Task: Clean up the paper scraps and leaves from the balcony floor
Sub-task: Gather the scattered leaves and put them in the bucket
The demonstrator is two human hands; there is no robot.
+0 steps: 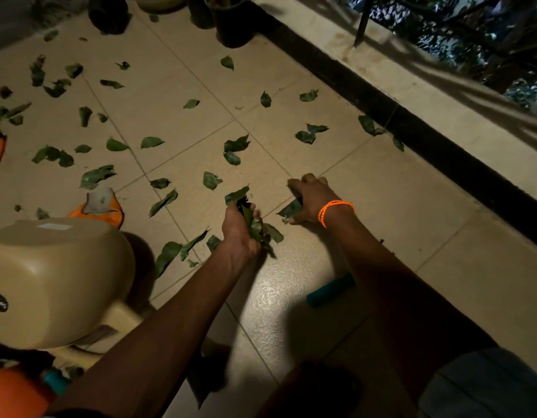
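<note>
Green leaves (96, 177) lie scattered over the beige tiled balcony floor (176, 122), thickest at the left and middle. My left hand (240, 229) grips a bunch of gathered leaves (256, 226) just above the tiles. My right hand (311, 197), with an orange bracelet on the wrist, is down on the floor with its fingers curled round a leaf (291, 209). An orange paper scrap with a grey piece on it (98, 206) lies left of my hands.
An upturned beige plastic stool (50, 282) stands at the lower left. Dark plant pots (231, 22) line the far edge. A black kerb (412, 125) and a raised ledge with a railing run along the right. A teal handle (330, 291) lies under my right forearm.
</note>
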